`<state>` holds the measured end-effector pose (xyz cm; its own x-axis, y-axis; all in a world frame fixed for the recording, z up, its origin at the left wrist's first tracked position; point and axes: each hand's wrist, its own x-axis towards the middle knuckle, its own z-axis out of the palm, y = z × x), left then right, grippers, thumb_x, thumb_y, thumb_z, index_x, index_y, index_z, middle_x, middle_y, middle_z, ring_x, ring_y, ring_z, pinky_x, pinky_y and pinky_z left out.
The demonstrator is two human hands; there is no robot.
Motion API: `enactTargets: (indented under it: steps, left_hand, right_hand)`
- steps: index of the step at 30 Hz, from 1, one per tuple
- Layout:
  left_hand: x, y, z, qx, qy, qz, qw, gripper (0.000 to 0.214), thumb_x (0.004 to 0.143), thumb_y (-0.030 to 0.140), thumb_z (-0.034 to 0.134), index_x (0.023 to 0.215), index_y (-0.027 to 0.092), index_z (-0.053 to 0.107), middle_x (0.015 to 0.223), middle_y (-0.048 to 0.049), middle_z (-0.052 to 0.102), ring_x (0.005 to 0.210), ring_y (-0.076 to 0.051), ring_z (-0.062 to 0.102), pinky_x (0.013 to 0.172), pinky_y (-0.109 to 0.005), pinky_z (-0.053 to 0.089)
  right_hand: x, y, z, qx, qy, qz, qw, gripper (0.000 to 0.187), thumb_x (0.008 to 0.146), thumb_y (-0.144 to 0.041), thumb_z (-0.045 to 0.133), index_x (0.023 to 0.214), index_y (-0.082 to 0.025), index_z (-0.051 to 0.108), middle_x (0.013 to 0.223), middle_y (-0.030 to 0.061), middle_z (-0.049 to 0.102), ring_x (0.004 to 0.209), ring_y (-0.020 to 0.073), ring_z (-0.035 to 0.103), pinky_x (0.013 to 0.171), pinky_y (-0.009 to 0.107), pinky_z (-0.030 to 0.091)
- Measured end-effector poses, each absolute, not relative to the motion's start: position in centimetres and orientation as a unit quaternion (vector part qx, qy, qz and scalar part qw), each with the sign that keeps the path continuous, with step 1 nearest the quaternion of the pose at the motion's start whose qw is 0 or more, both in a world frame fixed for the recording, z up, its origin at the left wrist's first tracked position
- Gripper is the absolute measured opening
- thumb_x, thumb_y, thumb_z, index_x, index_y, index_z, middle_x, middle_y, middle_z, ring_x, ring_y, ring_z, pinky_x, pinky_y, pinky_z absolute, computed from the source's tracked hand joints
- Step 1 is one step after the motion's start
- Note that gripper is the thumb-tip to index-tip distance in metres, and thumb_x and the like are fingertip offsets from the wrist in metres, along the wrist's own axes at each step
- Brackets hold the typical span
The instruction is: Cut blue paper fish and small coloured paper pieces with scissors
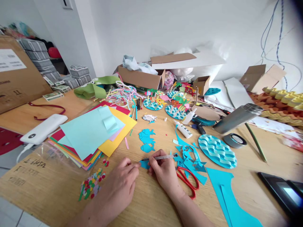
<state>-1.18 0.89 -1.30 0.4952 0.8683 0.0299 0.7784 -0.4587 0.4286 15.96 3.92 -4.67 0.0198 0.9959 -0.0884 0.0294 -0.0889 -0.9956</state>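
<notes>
In the head view my right hand (163,170) is closed round a slim pen (163,157), which lies slantwise across the fingers. Under its dark left end is a small blue paper piece (144,164). My left hand (120,179) has its fingers bent and pressed together, the tips at the left edge of that piece. Just beyond the hands are several blue paper fish (147,147) in a column. A white paper fish (150,118) lies farther back. Red-handled scissors (188,181) rest right of my right hand, partly under blue paper scraps (189,159).
Coloured paper sheets (82,132) and confetti dots (93,184) lie left. To the right are a wavy blue oval (217,151), tape roll (234,140), steel flask (238,118) and large blue offcut (229,195). Glue bottles (184,129) and decorated ovals (152,104) stand behind.
</notes>
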Motion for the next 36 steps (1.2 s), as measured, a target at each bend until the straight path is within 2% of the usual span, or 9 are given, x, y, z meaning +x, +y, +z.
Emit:
enactTargets:
  steps: [5, 11, 18, 36]
  left_hand:
    - [-1.2, 0.91, -1.34, 0.845, 0.485, 0.131, 0.184, 0.035, 0.075, -0.006, 0.036, 0.09, 0.019, 0.055, 0.104, -0.0063, 0.062, 0.102, -0.023, 0.049, 0.086, -0.04, 0.05]
    - [-1.1, 0.99, -1.23, 0.846, 0.491, 0.101, 0.182, 0.041, 0.075, -0.006, 0.036, 0.101, 0.018, 0.058, 0.107, -0.0072, 0.063, 0.101, -0.023, 0.05, 0.086, -0.04, 0.05]
    - [-1.14, 0.84, -1.28, 0.847, 0.496, 0.084, 0.173, 0.043, 0.075, -0.006, 0.037, 0.104, 0.017, 0.059, 0.115, -0.0073, 0.062, 0.101, -0.023, 0.05, 0.087, -0.04, 0.049]
    - [-1.07, 0.86, -1.3, 0.845, 0.498, 0.081, 0.179, 0.043, 0.075, -0.006, 0.037, 0.104, 0.016, 0.06, 0.116, -0.0082, 0.062, 0.101, -0.023, 0.05, 0.085, -0.041, 0.049]
  right_hand:
    - [16.01, 3.91, -4.81, -0.533, -0.485, 0.507, 0.471, 0.018, 0.084, -0.03, 0.059, 0.073, -0.022, 0.048, 0.047, -0.0067, 0.056, 0.036, 0.0112, 0.054, 0.036, 0.018, 0.037]
    - [16.04, 4.02, -4.87, -0.531, -0.484, 0.507, 0.477, 0.02, 0.084, -0.034, 0.06, 0.074, -0.021, 0.048, 0.048, -0.0062, 0.056, 0.035, 0.0113, 0.053, 0.036, 0.019, 0.037]
    - [16.0, 3.85, -4.85, -0.529, -0.483, 0.509, 0.477, 0.022, 0.083, -0.036, 0.061, 0.073, -0.022, 0.048, 0.047, -0.006, 0.056, 0.036, 0.0119, 0.053, 0.036, 0.019, 0.038]
    - [16.01, 4.04, -4.68, -0.541, -0.485, 0.501, 0.47, 0.019, 0.083, -0.032, 0.06, 0.072, -0.022, 0.047, 0.046, -0.0072, 0.055, 0.035, 0.0118, 0.054, 0.036, 0.018, 0.037]
